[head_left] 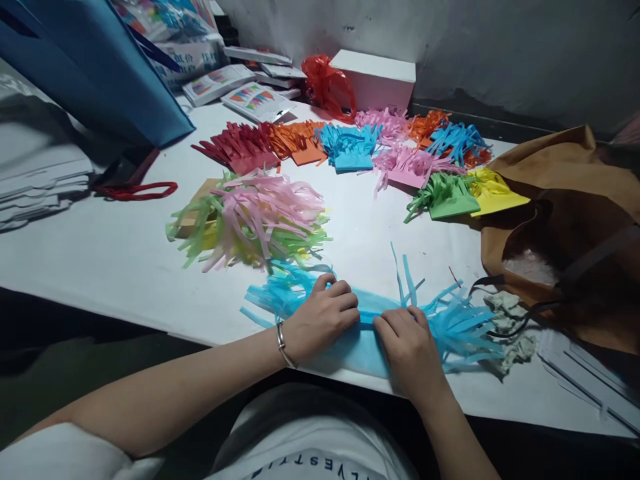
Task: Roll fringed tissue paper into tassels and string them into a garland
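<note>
A blue tissue paper sheet (360,353) with fringed ends lies at the table's front edge. Across its middle runs a narrow folded strip. My left hand (323,313), with a silver bangle at the wrist, has its fingers curled down on that strip. A short gap to the right, my right hand (410,347) pinches the same strip with bent fingers. Blue fringe spreads out beyond both hands. Just behind my left hand lies a pile of pink, green and yellow fringed tissue paper (260,213). The fingertips are partly hidden under the hands.
Folded tassel bundles (353,147) in several colours line the back of the white table (125,260). A brown bag (550,173) stands at right, a blue bag (120,73) at back left. Behind are a white box (377,77), a red plastic bag (327,87) and packets (257,100).
</note>
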Demonstrator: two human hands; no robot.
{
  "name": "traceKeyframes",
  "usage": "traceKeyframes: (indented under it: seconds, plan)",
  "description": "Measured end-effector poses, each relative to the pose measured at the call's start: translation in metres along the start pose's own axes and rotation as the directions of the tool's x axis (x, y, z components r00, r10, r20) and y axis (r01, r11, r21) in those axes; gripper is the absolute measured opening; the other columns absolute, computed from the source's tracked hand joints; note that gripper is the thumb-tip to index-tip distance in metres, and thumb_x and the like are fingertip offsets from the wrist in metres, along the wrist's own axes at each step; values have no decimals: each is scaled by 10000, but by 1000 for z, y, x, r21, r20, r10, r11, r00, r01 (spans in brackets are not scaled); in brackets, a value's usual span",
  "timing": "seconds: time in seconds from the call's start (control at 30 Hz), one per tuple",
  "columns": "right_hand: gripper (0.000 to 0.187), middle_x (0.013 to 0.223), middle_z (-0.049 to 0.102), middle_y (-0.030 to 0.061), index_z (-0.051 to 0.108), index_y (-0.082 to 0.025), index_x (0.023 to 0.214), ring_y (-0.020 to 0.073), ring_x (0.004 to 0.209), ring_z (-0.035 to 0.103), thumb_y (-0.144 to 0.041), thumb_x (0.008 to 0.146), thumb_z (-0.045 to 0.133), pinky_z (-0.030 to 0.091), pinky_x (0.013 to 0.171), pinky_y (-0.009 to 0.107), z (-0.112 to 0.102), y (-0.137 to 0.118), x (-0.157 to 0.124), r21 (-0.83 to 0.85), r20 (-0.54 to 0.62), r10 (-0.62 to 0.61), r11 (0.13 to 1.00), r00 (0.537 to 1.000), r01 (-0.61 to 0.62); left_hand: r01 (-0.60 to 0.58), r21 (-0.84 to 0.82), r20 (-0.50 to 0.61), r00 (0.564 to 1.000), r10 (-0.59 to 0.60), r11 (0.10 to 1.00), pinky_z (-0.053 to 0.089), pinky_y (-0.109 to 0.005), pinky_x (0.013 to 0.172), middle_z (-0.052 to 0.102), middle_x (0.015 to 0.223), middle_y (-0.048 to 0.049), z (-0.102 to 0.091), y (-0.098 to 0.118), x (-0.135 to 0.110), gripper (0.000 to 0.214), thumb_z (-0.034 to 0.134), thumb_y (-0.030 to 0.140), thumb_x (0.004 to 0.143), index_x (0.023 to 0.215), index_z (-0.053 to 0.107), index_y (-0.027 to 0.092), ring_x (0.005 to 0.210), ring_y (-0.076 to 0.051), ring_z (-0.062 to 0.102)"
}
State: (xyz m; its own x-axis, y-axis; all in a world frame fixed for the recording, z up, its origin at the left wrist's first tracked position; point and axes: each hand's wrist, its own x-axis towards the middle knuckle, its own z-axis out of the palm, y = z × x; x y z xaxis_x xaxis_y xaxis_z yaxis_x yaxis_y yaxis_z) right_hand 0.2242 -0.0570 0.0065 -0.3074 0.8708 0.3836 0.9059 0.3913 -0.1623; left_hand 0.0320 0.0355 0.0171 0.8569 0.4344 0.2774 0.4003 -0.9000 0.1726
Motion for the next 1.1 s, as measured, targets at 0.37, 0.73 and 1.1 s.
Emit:
traceKeyframes:
  seconds: [0.37,0.73,1.1]
  plan:
    - [127,824,592,39,579,-198,849,232,813,522,-175,963,525,329,856,422,4,6,-3,-181,90,278,949,956,-259,223,107,91,968,-233,969,289,-396,799,655,782,-37,-9,2,-5,213,551,206,958,763,621,154,811,-213,510]
    - [119,879,643,53,636,-184,899,206,857,549,-121,943,545,360,867,365,-3,-2,10,3,-7,62,998,998,-62,238,194,206,938,-277,952,310,-426,789,655,807,-63,-5,3,9,170,576,203,944,788,616,146,842,-254,536]
    - [149,848,656,45,625,-183,877,189,815,546,-161,973,514,319,888,373,11,-8,15,22,-25,66,998,997,-66,12,32,-5,1000,-11,999,271,-435,946,655,882,-23,-6,1,0,129,569,156,942,867,665,197,895,-203,515]
